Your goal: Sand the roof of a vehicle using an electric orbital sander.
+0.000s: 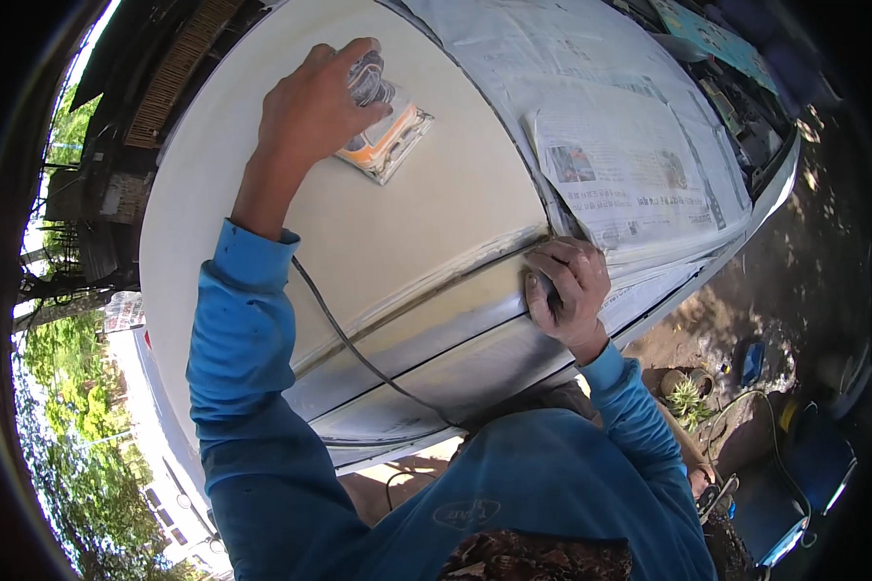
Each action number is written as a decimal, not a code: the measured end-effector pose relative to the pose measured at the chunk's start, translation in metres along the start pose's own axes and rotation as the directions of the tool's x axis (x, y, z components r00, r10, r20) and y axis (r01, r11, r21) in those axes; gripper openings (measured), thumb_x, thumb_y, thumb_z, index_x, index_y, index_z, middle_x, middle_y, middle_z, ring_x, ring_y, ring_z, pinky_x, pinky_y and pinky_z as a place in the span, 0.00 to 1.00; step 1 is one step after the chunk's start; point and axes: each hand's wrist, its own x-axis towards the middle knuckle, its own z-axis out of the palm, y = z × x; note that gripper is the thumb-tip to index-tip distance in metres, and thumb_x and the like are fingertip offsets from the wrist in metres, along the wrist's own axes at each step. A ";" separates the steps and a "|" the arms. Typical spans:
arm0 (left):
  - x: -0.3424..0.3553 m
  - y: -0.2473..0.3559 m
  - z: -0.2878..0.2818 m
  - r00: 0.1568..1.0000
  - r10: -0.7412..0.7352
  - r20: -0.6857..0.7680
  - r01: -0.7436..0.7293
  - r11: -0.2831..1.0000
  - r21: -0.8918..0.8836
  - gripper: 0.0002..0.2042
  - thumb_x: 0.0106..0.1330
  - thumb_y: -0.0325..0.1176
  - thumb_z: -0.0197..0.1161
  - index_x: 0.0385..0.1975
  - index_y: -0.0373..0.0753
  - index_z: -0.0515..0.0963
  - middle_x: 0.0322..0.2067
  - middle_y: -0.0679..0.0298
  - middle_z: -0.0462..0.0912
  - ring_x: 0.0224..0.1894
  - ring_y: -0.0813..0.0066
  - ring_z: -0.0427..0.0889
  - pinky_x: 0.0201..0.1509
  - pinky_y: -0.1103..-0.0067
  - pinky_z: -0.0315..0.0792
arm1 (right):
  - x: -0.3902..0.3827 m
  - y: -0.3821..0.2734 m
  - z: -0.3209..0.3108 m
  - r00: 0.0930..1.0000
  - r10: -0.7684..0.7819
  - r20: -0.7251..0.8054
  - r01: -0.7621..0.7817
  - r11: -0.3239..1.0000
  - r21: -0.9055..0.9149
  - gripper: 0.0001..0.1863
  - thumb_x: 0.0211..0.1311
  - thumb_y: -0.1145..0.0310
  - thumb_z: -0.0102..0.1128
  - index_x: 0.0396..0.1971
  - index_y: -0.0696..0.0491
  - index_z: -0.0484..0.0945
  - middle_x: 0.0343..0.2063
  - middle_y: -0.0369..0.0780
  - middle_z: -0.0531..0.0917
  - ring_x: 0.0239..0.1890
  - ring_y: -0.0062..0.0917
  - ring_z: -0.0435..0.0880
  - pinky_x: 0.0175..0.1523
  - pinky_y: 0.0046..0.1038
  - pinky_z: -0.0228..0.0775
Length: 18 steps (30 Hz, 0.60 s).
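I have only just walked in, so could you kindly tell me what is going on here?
A person in blue holds a power sander in the left hand, on a cream-coloured panel. A dark cord runs down from beside the left cuff. The right hand rests at the panel's edge, beside newspaper sheets; whether it holds anything is unclear.

Soft, even daylight lies on the cream panel (446, 218) beneath the left fingers (360, 48), while foliage (68, 387) well to their left glares, partly washed out. Sun patches and shadows dapple the dirt ground (731, 295) right of the right fingers (574, 275); fisheye curvature bends outer edges toward a dark, blurred rim.
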 end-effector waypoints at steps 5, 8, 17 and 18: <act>-0.032 0.044 -0.003 0.981 0.192 -0.001 -0.192 0.981 -0.036 0.33 0.52 0.41 0.77 0.62 0.55 0.75 0.53 0.60 0.78 0.49 0.58 0.84 0.52 0.65 0.80 | -0.003 0.001 0.000 1.000 0.022 -0.018 -0.021 1.000 0.016 0.14 0.49 0.69 0.68 0.39 0.48 0.81 0.40 0.35 0.83 0.45 0.35 0.82 0.46 0.35 0.71; -0.058 0.072 -0.004 0.941 0.338 -0.025 -0.339 0.939 -0.051 0.34 0.51 0.40 0.77 0.62 0.56 0.75 0.52 0.60 0.77 0.48 0.58 0.84 0.51 0.65 0.80 | -0.003 0.002 0.000 0.999 0.022 -0.027 -0.021 0.999 0.030 0.15 0.48 0.70 0.68 0.39 0.48 0.81 0.39 0.36 0.83 0.45 0.35 0.82 0.46 0.35 0.71; 0.010 0.050 0.006 0.989 0.150 -0.005 -0.150 0.987 0.056 0.34 0.54 0.45 0.75 0.64 0.55 0.73 0.49 0.59 0.78 0.42 0.55 0.86 0.47 0.63 0.81 | -0.004 0.003 0.000 0.999 0.009 -0.043 -0.007 0.999 0.041 0.13 0.48 0.71 0.67 0.37 0.49 0.81 0.38 0.36 0.83 0.43 0.35 0.82 0.46 0.36 0.73; 0.007 0.049 0.006 0.982 0.177 -0.061 -0.174 0.983 0.050 0.34 0.54 0.45 0.75 0.64 0.55 0.73 0.49 0.59 0.78 0.42 0.55 0.86 0.47 0.63 0.81 | -0.004 0.003 0.000 1.000 0.002 -0.032 0.000 0.999 0.049 0.13 0.48 0.71 0.67 0.37 0.49 0.81 0.38 0.36 0.83 0.43 0.35 0.82 0.46 0.36 0.73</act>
